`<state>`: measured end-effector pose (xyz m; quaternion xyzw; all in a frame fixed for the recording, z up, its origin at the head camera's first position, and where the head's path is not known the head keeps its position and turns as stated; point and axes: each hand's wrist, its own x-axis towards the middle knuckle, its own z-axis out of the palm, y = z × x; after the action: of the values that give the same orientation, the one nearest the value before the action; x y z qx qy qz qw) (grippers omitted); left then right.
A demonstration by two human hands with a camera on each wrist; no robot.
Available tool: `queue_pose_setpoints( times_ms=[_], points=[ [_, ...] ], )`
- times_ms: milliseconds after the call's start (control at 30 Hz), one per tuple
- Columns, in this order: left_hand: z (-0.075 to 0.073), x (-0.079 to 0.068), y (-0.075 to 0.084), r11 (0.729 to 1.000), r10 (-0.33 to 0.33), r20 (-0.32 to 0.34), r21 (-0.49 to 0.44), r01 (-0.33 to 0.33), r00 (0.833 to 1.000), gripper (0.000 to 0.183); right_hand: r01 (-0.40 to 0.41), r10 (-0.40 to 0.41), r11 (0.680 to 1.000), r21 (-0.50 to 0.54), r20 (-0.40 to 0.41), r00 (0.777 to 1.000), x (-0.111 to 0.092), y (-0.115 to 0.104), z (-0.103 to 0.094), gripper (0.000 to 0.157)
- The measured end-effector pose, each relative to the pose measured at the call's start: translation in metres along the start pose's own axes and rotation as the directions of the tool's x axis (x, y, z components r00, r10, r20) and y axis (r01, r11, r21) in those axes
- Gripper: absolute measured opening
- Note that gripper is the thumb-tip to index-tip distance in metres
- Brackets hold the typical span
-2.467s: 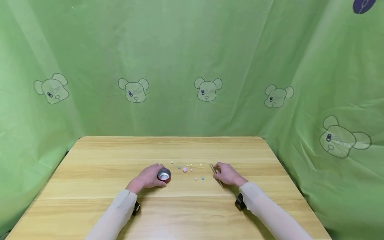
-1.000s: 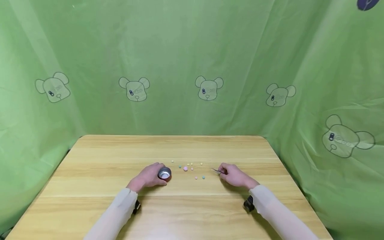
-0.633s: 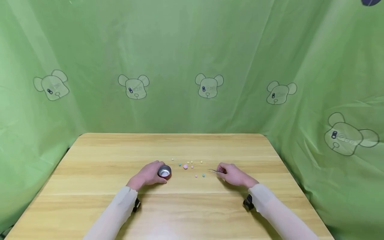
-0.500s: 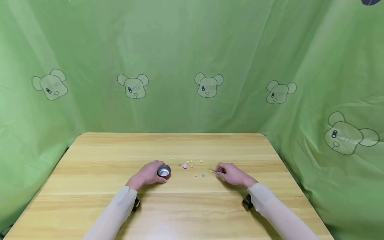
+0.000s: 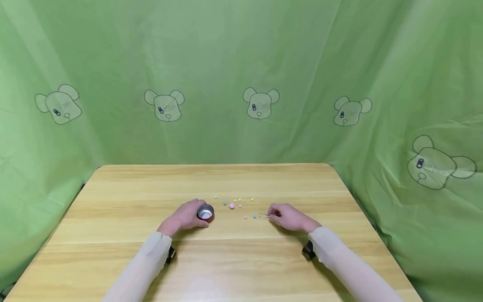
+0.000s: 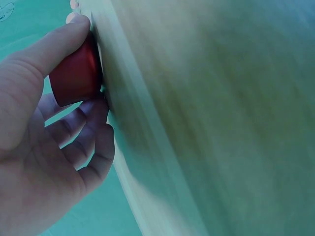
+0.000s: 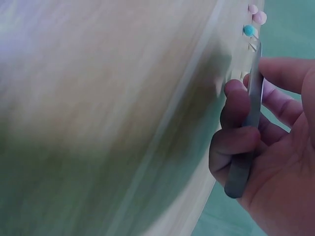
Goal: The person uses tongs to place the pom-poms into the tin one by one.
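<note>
Mid-worktop [image 5: 113, 235], the left hand [image 5: 185, 217] grips a red cup [image 5: 205, 212] while the right hand [image 5: 288, 217] pinches tweezers [image 5: 264, 215] beside a blue bead [image 5: 254, 216]

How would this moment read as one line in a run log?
left hand: holds red cup | right hand: grips tweezers, tips beside blue bead | table

Metal tweezers [image 7: 248, 115] point at a teal bead [image 7: 248, 30] beside a red cup [image 6: 75, 73].

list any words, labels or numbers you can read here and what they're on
Green backdrop cloth, printed bear heads: faint lettering on each face, too small and blurred to read.
Small red metal cup: no marking shows.
Metal tweezers: no marking shows.
Nothing else bears text.
</note>
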<state>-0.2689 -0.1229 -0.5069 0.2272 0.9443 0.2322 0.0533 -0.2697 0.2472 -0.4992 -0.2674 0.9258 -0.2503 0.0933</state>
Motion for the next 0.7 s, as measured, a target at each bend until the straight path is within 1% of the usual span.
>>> queue_pose_setpoints(
  times_ms=[133, 300, 467, 700],
  points=[
    [-0.0017, 0.0005, 0.0004, 1.0, -0.004, 0.001, 0.001, 0.004, 1.0, 0.055, 0.013, -0.013, 1.0, -0.013, -0.005, 1.0, 0.0022, -0.0016, -0.0012, 0.006],
    [-0.0011, 0.0002, -0.0001, 1.0, -0.007, 0.008, 0.006, 0.007, 1.0, 0.055, 0.001, -0.001, 1.0, 0.001, 0.005, 1.0, 0.0049, -0.0055, -0.0019, 0.006],
    [0.0003, 0.0007, -0.0005, 1.0, 0.0, 0.01, 0.004, -0.001, 1.0, 0.055, -0.005, 0.005, 1.0, 0.004, 0.017, 1.0, 0.0064, -0.0046, -0.0006, 0.005],
    [-0.0012, 0.0008, 0.0003, 1.0, 0.004, 0.005, 0.008, -0.004, 1.0, 0.054, 0.012, -0.012, 1.0, 0.004, 0.016, 1.0, 0.0066, -0.0044, -0.0017, 0.005]
  ],
)
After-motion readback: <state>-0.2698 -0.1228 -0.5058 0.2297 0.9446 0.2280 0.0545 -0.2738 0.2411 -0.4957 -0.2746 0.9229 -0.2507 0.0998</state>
